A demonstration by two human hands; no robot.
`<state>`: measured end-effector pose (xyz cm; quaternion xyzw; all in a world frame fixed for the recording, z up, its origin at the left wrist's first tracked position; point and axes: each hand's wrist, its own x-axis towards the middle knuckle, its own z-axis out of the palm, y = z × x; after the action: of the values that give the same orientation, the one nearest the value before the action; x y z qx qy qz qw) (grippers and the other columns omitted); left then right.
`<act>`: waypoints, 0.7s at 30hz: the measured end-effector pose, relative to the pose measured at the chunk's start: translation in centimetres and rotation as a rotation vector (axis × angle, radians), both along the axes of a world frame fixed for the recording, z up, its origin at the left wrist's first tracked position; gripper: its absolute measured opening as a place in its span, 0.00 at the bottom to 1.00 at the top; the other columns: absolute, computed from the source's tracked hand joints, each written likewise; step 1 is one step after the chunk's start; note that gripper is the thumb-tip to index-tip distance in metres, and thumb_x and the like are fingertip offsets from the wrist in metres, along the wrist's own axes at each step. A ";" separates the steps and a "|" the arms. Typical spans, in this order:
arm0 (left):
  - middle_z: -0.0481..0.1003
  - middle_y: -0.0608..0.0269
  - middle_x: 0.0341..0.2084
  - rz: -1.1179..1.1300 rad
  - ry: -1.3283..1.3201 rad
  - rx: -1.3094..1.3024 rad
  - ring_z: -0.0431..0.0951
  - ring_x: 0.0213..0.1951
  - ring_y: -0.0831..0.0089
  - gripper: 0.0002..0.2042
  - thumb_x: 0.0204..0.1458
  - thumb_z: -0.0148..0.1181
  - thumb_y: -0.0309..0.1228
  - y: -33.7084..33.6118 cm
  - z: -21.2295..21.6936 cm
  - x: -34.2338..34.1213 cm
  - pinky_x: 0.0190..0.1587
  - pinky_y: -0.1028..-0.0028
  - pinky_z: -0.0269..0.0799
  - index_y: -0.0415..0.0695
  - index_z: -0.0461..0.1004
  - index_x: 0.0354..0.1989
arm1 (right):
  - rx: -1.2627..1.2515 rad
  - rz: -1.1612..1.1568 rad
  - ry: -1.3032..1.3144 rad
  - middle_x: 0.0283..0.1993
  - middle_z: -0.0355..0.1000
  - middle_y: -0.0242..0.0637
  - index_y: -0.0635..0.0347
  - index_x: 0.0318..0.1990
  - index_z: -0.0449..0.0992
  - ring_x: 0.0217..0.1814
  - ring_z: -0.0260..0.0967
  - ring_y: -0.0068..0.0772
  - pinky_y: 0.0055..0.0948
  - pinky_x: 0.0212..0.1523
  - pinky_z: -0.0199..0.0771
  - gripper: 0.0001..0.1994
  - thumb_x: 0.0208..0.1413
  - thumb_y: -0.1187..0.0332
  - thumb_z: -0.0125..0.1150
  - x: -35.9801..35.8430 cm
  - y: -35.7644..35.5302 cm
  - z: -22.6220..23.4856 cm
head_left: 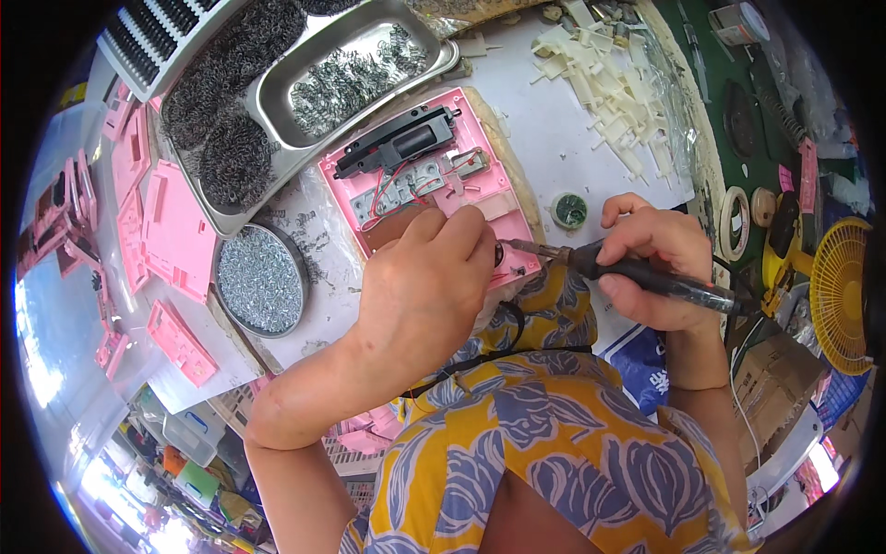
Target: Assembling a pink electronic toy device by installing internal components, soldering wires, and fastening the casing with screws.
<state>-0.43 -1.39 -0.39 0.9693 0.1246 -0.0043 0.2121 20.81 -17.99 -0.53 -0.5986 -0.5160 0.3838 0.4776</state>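
Note:
A pink plastic housing (492,163) lies in front of me, with a black mechanism (415,143), thin red wires and a brown board (392,224) inside it. My left hand (420,277) is closed over its near edge, fingertips pinched together; what they hold is hidden beneath them. In my right hand (660,258) is a soldering iron (678,283) with a dark handle. Its metal tip points left, close to my left fingers and a small dark round part (499,253) at the housing's lower edge. Whether the tip touches that part, I cannot tell.
Metal trays (263,102) of small springs stand at the far left, above a round dish (305,277) of screws. Pink casings (175,231) are stacked at left. Cream plastic pieces (609,83) lie far right, beyond a small round tin (568,210). A yellow fan (838,295) stands right.

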 end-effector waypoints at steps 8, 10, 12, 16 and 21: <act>0.74 0.64 0.37 -0.040 0.023 0.051 0.77 0.37 0.63 0.14 0.43 0.65 0.24 0.2 0.0 0.1 0.36 0.67 0.77 0.43 0.80 0.42 | 0.117 -0.648 0.028 0.32 0.70 0.29 0.63 0.40 0.74 0.31 0.62 0.15 0.18 0.33 0.60 0.11 0.54 0.67 0.66 5.5 -7.0 1.3; 0.74 0.63 0.35 -0.046 -0.003 0.075 0.77 0.37 0.63 0.14 0.42 0.65 0.24 0.3 0.0 0.2 0.36 0.66 0.76 0.43 0.80 0.41 | 0.192 -0.790 0.063 0.30 0.69 0.26 0.62 0.40 0.74 0.25 0.55 0.12 0.15 0.27 0.52 0.07 0.58 0.71 0.63 9.0 -9.8 2.5; 0.75 0.62 0.34 -0.035 -0.079 0.086 0.77 0.36 0.62 0.13 0.42 0.66 0.23 0.1 -0.6 0.4 0.36 0.65 0.76 0.43 0.80 0.39 | 0.329 -0.999 0.002 0.27 0.66 0.23 0.61 0.39 0.74 0.23 0.50 0.10 0.16 0.24 0.47 0.03 0.59 0.75 0.60 12.3 -13.3 2.3; 0.75 0.61 0.37 -0.030 -0.143 0.060 0.76 0.36 0.61 0.15 0.42 0.65 0.24 -0.1 -0.7 0.4 0.36 0.64 0.74 0.41 0.80 0.42 | 0.415 -1.219 -0.085 0.26 0.63 0.22 0.59 0.35 0.74 0.21 0.50 0.10 0.17 0.22 0.45 0.02 0.57 0.77 0.60 14.5 -18.1 5.1; 0.75 0.60 0.38 -0.033 -0.137 0.049 0.77 0.37 0.60 0.17 0.39 0.68 0.22 -0.4 -0.6 0.8 0.38 0.63 0.75 0.40 0.81 0.42 | 0.356 -1.318 -0.165 0.25 0.65 0.22 0.59 0.33 0.75 0.23 0.54 0.11 0.18 0.24 0.48 0.02 0.56 0.74 0.63 16.1 -17.6 4.3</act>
<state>0.32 -1.80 -0.95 0.9742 0.0936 0.0616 0.1961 36.90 -35.60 3.74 -0.7273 -0.1341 -0.1243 0.6615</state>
